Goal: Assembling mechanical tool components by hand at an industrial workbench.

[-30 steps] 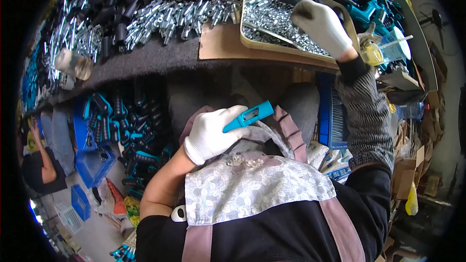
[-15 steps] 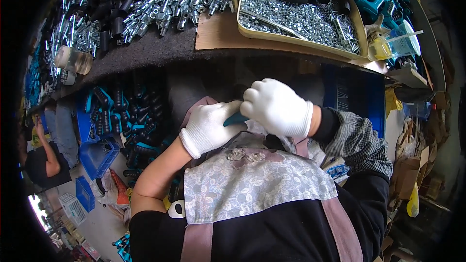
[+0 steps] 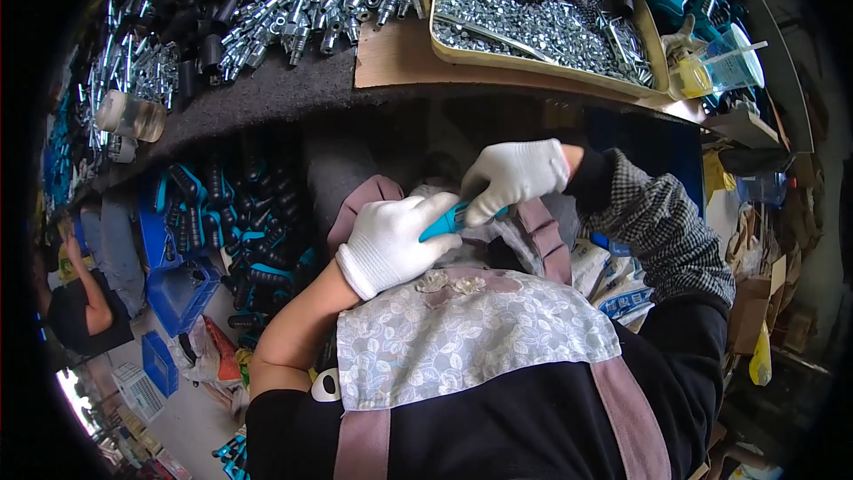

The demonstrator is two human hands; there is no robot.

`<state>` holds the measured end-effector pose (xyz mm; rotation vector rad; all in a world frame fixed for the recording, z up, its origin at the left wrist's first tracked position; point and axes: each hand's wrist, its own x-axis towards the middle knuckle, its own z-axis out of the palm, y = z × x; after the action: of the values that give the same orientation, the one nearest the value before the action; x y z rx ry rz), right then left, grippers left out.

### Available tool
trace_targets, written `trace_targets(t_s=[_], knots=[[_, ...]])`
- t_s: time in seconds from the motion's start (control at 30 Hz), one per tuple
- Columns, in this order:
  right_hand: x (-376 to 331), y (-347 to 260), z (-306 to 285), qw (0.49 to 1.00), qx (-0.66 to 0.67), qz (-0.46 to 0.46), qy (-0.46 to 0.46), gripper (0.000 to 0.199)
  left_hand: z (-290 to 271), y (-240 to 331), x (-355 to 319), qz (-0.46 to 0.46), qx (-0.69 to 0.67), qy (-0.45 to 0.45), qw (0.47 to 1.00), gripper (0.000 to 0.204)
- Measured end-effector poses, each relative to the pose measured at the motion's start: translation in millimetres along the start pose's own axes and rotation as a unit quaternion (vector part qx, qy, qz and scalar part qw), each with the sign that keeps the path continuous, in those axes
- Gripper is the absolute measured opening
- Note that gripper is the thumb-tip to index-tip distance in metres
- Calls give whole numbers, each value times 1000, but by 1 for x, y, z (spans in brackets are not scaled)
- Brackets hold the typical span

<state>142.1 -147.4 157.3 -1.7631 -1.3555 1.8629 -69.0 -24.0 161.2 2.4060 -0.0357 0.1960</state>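
In front of my lap, both white-gloved hands meet on a teal plastic part shaped like a tool handle, with a darker section at its right. My left hand is closed round its left end, thumb and fingers on either side. From the upper right, my right hand pinches the part's right end, fingertips pointing down. Fingers cover much of the part, so its full shape is hidden. Below the hands lies my floral apron.
Ahead, the bench carries loose metal fittings, a tray of small metal pieces, a jar and a plastic cup. Black-and-teal handles are heaped at left near blue bins. Another person sits far left.
My right hand has turned and shifted slightly up and right, fingers now pointing downward. More of the teal part shows between my hands. My left hand has moved slightly down and right.
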Motion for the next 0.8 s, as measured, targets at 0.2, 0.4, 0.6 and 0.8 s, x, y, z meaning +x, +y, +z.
trace_targets(t_s=[0.2, 0.4, 0.6, 0.8], knots=[[-9, -19, 19, 995, 14, -27, 96, 49, -6, 0, -2, 18, 4, 36, 999, 43], [-27, -35, 11, 920, -176, -166, 308, 56, -21, -10, 15, 47, 29, 93, 994, 46], [-64, -10, -102, 674, -331, -99, 652, 22, -23, 3, 17, 17, -28, 133, 991, 42], [-56, 4, -123, 781, -278, -12, 559, 26, -14, 3, 15, 8, -38, 124, 992, 42]])
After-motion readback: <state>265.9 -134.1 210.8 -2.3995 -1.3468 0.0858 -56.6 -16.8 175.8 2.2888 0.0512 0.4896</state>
